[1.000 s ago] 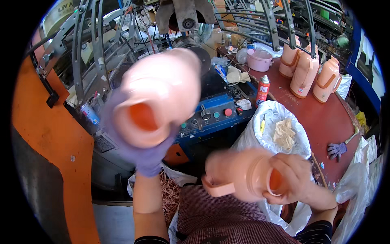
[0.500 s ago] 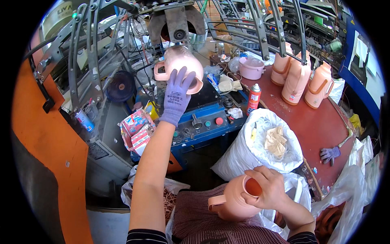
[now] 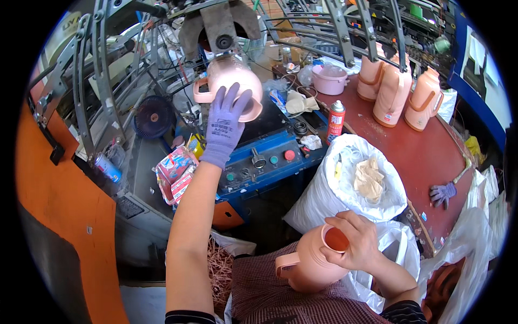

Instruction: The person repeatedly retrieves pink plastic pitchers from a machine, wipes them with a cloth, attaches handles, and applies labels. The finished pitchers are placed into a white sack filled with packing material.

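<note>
My left hand [image 3: 226,121], in a purple work glove, rests on a pale pink thermos jug [image 3: 226,75] lying on its side at the machine. Its fingers spread over the jug beside the mouth, which faces me; the thumb is hidden. The jug's handle points left, and its far end lies under a metal machine head [image 3: 218,32]. Close to my lap, my bare right hand [image 3: 353,240] grips the rim of a second, peach-pink thermos jug [image 3: 310,264]. That one tilts with its open mouth up and right, its handle on the left.
Below the left jug is a blue control panel [image 3: 259,162] with buttons. A red spray can [image 3: 335,123] stands right of it. A white sack [image 3: 307,202] stands before the red table [image 3: 372,135], which bears several thermos jugs [image 3: 393,97], a pink tub [image 3: 329,83] and a glove [image 3: 442,194].
The view has shifted slightly, moving the machine and left jug a little left and up in the picture. Both hands keep their places on the jugs.
</note>
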Action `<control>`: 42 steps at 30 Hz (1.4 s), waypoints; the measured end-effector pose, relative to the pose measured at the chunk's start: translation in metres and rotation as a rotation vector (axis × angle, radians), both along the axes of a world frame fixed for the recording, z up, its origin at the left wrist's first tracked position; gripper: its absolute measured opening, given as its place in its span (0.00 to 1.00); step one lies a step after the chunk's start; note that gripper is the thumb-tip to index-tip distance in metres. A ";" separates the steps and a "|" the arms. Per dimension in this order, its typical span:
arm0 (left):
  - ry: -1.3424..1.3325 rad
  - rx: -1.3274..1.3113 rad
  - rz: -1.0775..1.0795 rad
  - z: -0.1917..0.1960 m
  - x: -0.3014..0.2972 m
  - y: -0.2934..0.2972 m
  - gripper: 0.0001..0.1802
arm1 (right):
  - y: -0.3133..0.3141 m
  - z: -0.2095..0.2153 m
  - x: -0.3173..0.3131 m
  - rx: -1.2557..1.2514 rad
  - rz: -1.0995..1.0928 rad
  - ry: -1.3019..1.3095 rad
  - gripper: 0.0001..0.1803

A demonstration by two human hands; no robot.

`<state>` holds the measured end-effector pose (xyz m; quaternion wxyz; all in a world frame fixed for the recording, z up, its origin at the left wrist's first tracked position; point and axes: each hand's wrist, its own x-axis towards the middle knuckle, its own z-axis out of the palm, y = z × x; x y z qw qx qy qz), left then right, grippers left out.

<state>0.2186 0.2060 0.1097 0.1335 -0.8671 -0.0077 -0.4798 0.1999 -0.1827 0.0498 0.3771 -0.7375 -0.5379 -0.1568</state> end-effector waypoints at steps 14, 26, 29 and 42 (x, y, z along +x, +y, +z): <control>0.302 -0.645 -0.313 0.006 -0.041 -0.100 0.46 | -0.031 -0.030 -0.013 0.224 -0.017 0.072 0.28; 0.906 -1.161 -0.587 -0.042 -0.123 -0.226 0.51 | -0.428 -0.158 0.034 -0.717 -1.479 0.559 0.10; 1.000 -1.062 -0.540 -0.034 -0.116 -0.225 0.48 | -0.545 -0.275 0.006 -0.700 -1.569 0.834 0.19; 0.755 -1.115 -0.513 -0.070 -0.173 -0.178 0.44 | -0.498 -0.138 0.090 -0.690 -1.484 0.213 0.25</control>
